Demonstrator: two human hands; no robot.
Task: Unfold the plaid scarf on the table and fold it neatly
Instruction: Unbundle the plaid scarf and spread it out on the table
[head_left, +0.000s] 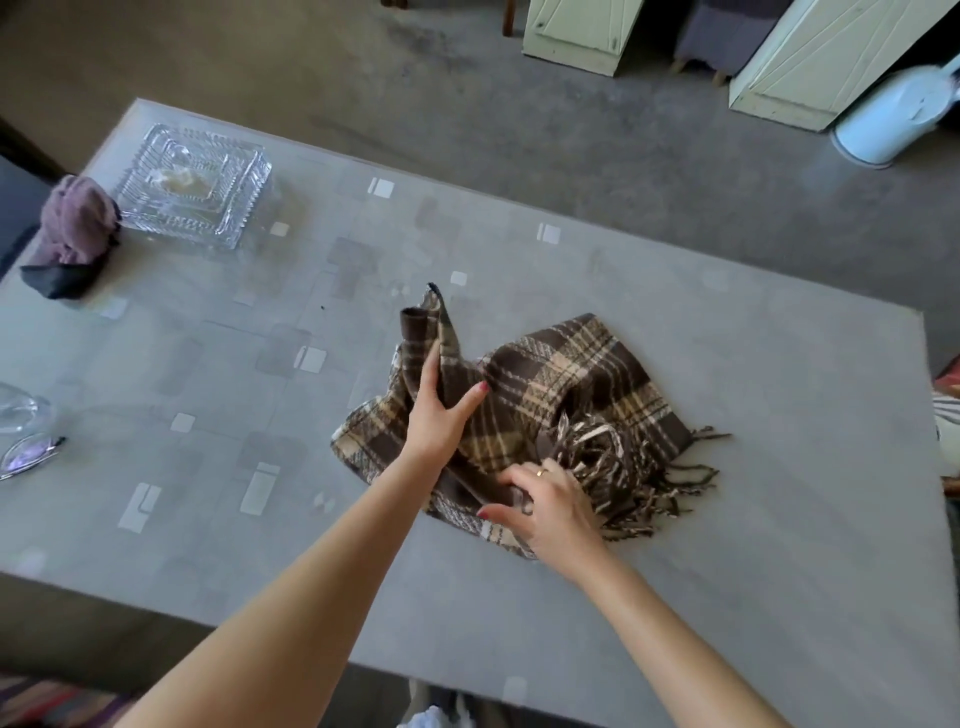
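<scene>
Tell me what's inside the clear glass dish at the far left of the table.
Through the glass dish a pale yellowish lump shows in the middle, but the ridged glass blurs it, so what it is cannot be told. A mauve cloth lies beside the dish, outside it.

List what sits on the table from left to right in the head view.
Eyeglasses at the left edge → purple cloth → glass dish → left hand gripping the plaid scarf → right hand pinching its near edge → the scarf's fringe.
</scene>
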